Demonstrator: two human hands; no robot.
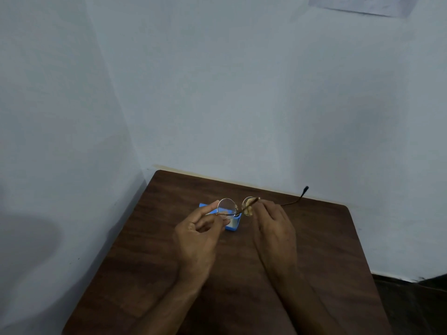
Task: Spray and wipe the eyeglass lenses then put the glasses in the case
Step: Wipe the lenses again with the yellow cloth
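We observe the round wire-rimmed eyeglasses (238, 207) held above the dark wooden table (326, 238), long axis running left to right. The left hand (197, 234) pinches the left lens rim between thumb and fingers. The right hand (273, 224) is closed on a pale cloth (249, 209) pressed against the right lens. One temple arm (294, 200) extends right and far. A blue case (233, 224) lies beneath, partly hidden.

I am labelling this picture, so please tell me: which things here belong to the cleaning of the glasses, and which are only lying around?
Part of the job:
- eyeglasses, held in the left hand
- pale cloth, pressed on one lens by the right hand
- blue case, behind the glasses

Only there:
- wooden table
- paper on the wall
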